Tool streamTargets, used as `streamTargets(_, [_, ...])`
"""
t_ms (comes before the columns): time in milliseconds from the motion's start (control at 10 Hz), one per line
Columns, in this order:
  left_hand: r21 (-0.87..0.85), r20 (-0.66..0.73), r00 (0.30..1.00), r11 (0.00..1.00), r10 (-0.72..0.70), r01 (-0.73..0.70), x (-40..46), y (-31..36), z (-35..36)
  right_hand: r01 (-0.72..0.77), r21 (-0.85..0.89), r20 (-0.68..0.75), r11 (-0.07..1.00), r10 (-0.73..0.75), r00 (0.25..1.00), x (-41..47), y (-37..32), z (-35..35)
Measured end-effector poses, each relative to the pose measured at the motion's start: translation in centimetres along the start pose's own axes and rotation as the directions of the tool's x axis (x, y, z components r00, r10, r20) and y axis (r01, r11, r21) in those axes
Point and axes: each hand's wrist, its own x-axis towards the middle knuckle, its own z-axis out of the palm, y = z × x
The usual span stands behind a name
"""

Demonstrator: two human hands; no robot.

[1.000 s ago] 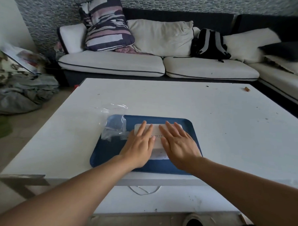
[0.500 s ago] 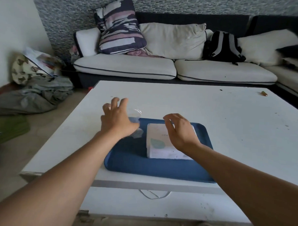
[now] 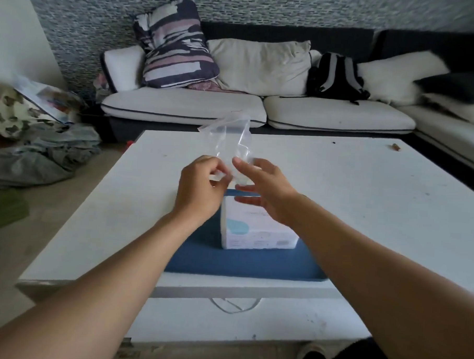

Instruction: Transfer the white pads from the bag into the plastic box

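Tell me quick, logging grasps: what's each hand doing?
Left hand: fingers pinch the clear bag.
Right hand: fingers relaxed at the bag, open.

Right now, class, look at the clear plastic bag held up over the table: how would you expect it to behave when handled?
The clear plastic bag looks thin and creased, so it is probably floppy and very light. The left hand pinches its lower edge, which suggests a light grip suffices. Its glossy film may be slippery, so the right hand beside it could help steady it.
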Motion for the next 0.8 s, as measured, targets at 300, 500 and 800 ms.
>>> streamTargets(300, [-0.325, 0.586, 0.802, 0.94, 0.112, 0.107, -5.9, 14.1, 11.2, 0.066, 0.358, -0.635, 0.932, 0.191, 0.748, -12.7, 2.2, -16.7])
streamTargets(500, [-0.229, 0.848, 0.503, 0.971, 0.168, 0.062, -10.5, 16.8, 17.5, 0.138, 0.663, -0.721, 0.735, 0.579, 0.379, -24.7, 15.9, -26.3])
streamTargets(800, [-0.192, 0.896, 0.418, 0.979, 0.148, 0.064, -9.9, 17.2, 18.5, 0.002, 0.799, -0.543, 0.602, 0.719, 0.434, -28.9, 18.1, -29.5])
